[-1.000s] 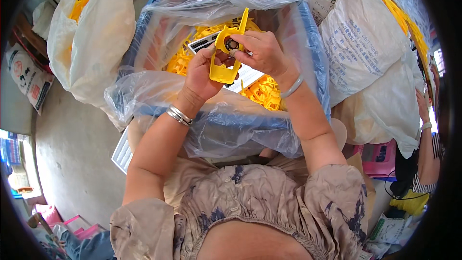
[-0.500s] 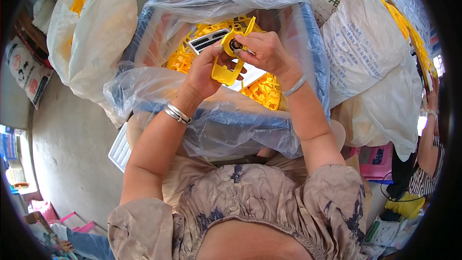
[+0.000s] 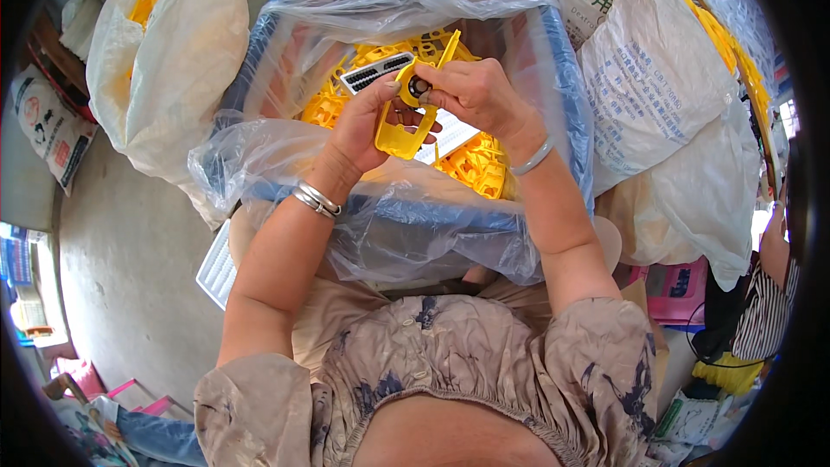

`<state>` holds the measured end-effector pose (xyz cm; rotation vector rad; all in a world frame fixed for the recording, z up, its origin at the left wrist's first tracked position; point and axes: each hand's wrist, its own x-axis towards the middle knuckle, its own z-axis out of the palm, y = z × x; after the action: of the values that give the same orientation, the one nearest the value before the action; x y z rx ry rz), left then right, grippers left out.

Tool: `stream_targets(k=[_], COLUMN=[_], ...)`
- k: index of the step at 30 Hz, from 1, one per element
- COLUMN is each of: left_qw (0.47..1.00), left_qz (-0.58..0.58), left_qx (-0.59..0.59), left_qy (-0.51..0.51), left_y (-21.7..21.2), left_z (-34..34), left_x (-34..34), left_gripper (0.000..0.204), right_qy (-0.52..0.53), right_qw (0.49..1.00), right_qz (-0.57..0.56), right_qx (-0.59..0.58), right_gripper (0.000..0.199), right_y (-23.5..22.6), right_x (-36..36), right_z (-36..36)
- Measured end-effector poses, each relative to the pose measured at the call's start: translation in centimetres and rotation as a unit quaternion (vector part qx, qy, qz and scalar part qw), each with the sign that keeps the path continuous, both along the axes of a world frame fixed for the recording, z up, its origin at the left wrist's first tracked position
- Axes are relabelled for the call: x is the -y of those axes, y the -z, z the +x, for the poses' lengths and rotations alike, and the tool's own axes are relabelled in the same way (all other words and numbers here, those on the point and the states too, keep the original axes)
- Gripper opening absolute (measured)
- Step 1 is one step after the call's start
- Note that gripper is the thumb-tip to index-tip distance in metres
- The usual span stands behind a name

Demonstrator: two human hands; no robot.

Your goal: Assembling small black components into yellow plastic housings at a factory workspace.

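Observation:
Over a lined crate, my left hand (image 3: 361, 130) is closed on a yellow plastic part (image 3: 398, 143) with a round opening, a squared lower end and a long arm pointing up. A small black ring-shaped piece (image 3: 418, 86) sits in the round opening. My right hand (image 3: 482, 93) is closed too, its thumb and forefinger pinching the part's right side next to the black piece. Beneath my hands are many similar yellow parts (image 3: 475, 166) and a white tray (image 3: 377, 73) with rows of small black pieces. Another white surface shows partly behind my fingers.
Clear plastic liner (image 3: 389, 2) drapes over the blue crate rim (image 3: 256, 45). A white sack (image 3: 169, 78) with yellow parts stands at left, more white sacks (image 3: 653, 78) at right. A white ribbed tray (image 3: 216, 266) lies by my left side. Another person's striped garment (image 3: 765, 316) shows far right.
My right fingertips have shifted off the black piece to its right edge, so more of it shows. The yellow part has turned slightly. At far right, the other person's arm has moved.

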<state>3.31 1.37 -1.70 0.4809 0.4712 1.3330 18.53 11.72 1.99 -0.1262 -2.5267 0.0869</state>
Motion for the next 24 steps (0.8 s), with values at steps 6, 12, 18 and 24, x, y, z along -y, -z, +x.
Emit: stream_targets(k=[6,12,18,24], left_qw=[0.998,0.990,0.982,0.988], left_qz=[0.048,0.039,0.048,0.047], left_qx=[-0.023,-0.079,-0.118,-0.103], left_qy=[-0.046,-0.112,-0.137,-0.109], left_y=[-0.4,-1.1,-0.6,-0.8], left_z=[0.5,1.3,1.2,1.1], left_x=[0.0,0.2,-0.1,0.2], left_gripper=[0.036,0.040,0.040,0.041], right_qy=[0.004,0.032,0.081,0.077], right_qw=[0.996,0.986,0.979,0.918], right_qz=[-0.060,-0.120,-0.127,-0.377], right_qx=[-0.070,-0.113,-0.134,-0.094], right_gripper=[0.022,0.015,0.015,0.013], right_y=[0.2,1.3,1.0,-0.7], right_x=[0.4,1.2,2.2,2.6], right_z=[-0.3,-1.1,-1.4,-0.7])
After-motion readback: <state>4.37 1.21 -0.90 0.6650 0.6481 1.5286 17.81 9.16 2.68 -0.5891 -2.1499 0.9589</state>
